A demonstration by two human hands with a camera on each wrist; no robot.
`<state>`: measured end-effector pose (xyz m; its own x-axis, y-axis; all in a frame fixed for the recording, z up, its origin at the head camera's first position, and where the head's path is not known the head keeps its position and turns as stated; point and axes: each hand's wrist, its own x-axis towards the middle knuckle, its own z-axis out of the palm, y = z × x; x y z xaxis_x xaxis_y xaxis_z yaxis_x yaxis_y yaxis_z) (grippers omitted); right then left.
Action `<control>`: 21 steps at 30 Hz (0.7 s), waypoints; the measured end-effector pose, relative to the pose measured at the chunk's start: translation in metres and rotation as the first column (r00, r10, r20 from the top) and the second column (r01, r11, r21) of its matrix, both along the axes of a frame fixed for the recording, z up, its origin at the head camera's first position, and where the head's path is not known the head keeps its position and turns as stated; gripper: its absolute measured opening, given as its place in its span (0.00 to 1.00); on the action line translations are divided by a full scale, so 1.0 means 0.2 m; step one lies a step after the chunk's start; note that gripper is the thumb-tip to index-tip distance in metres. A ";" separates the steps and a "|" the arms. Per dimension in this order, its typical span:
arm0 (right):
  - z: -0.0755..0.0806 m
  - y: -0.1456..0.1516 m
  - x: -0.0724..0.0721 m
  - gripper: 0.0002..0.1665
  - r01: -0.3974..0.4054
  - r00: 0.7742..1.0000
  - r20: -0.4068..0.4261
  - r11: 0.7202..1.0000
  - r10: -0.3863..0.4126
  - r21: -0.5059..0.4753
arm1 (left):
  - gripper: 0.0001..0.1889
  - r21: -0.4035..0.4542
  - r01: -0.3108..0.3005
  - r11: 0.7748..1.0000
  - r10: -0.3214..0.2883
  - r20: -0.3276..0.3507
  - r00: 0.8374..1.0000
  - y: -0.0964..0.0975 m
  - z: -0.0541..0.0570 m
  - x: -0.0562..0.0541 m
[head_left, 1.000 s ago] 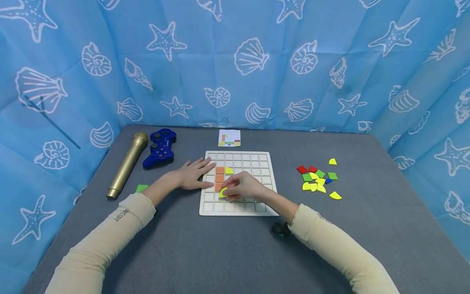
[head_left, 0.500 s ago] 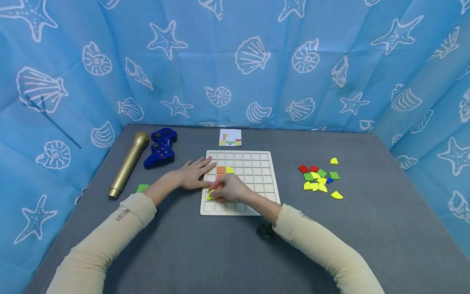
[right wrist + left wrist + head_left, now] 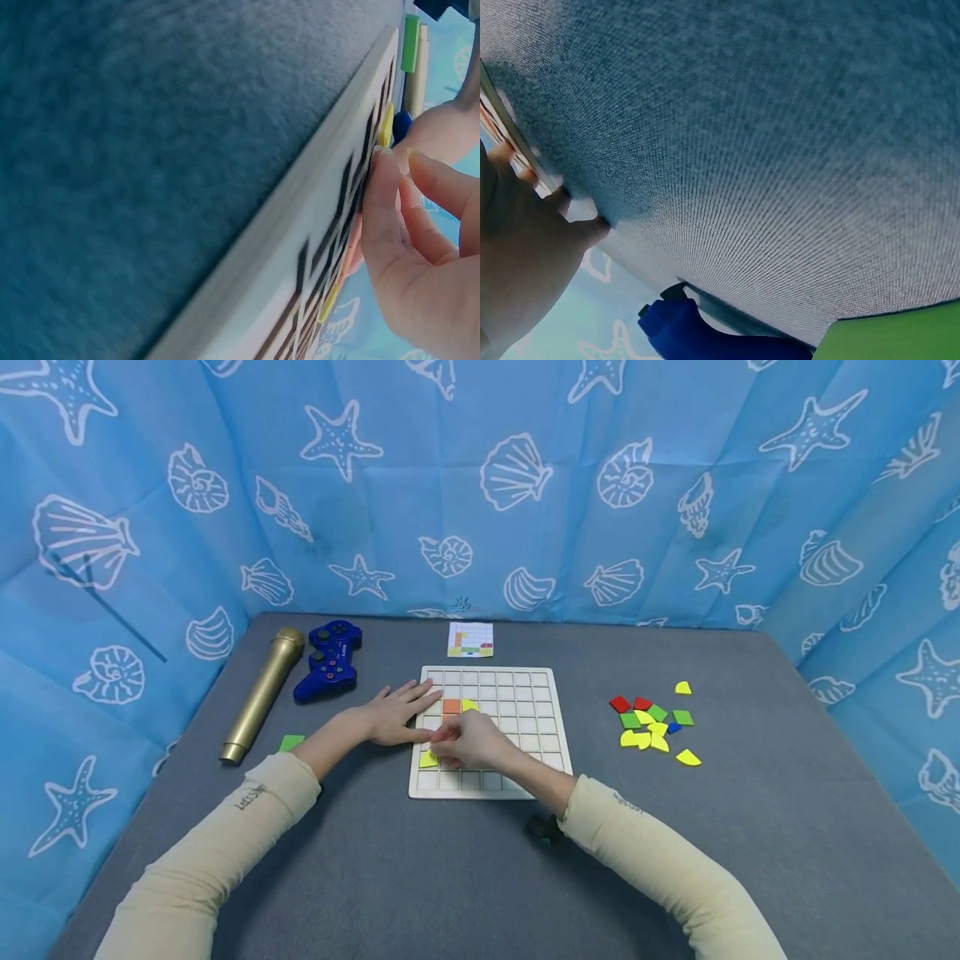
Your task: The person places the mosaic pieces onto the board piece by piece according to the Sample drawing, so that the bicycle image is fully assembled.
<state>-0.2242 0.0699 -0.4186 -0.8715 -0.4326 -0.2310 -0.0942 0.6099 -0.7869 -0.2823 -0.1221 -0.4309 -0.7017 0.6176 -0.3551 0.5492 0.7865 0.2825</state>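
My left hand lies spread on the left side of a pale grid board, fingers fanned out. Over the board's lower left, my right hand hovers close to a yellow quarter-round tile set in the leftmost column. In the right wrist view, thumb and forefinger stand slightly apart just beside that yellow tile; whether a fingertip touches it I cannot tell. Orange square tiles run down the second column, partly hidden by the right hand. A second yellow tile sits beside the top orange one.
Loose yellow, red, green and blue tiles lie right of the board. A small pattern card is behind it. Leftward are a blue game controller, a gold microphone and a green tile. A blue curtain surrounds the table.
My right hand has carried the yellow tile left to the board's first column and let go of it; more of the tile now shows. My left hand has stayed put.
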 end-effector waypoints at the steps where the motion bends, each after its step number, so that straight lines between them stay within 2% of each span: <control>1: 0.00 0.00 -0.01 0.06 -0.008 1.000 -0.014 1.000 0.008 -0.001 | 0.41 0.000 0.001 1.000 -0.001 0.001 1.000 0.00 0.00 0.00; 5: 0.01 0.02 -0.04 0.10 -0.054 0.998 -0.044 0.997 0.051 -0.060 | 0.41 0.005 0.000 1.000 0.000 0.007 1.000 0.00 -0.01 -0.01; 10: 0.00 0.04 -0.08 0.15 -0.091 0.996 -0.012 0.987 0.090 -0.134 | 0.41 0.006 0.010 1.000 -0.010 0.005 1.000 -0.01 0.00 0.00; 13: -0.01 0.04 -0.11 0.16 -0.141 0.990 -0.025 0.977 0.139 -0.161 | 0.41 0.010 0.022 1.000 -0.022 0.002 1.000 -0.01 0.00 0.00; 18: -0.02 0.03 -0.14 0.16 -0.267 0.963 -0.081 0.946 0.257 -0.185 | 0.39 0.026 0.030 0.999 -0.030 0.003 1.000 -0.01 0.00 -0.01; 21: -0.02 0.01 -0.15 0.17 -0.346 0.936 -0.125 0.921 0.328 -0.178 | 0.36 0.034 0.036 0.999 -0.036 0.000 0.999 -0.01 -0.01 -0.01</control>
<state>-0.2534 0.0715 -0.4230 -0.6796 -0.7325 -0.0391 -0.3441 0.3654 -0.8649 -0.2839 -0.1245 -0.4319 -0.6787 0.6543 -0.3336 0.5769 0.7560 0.3091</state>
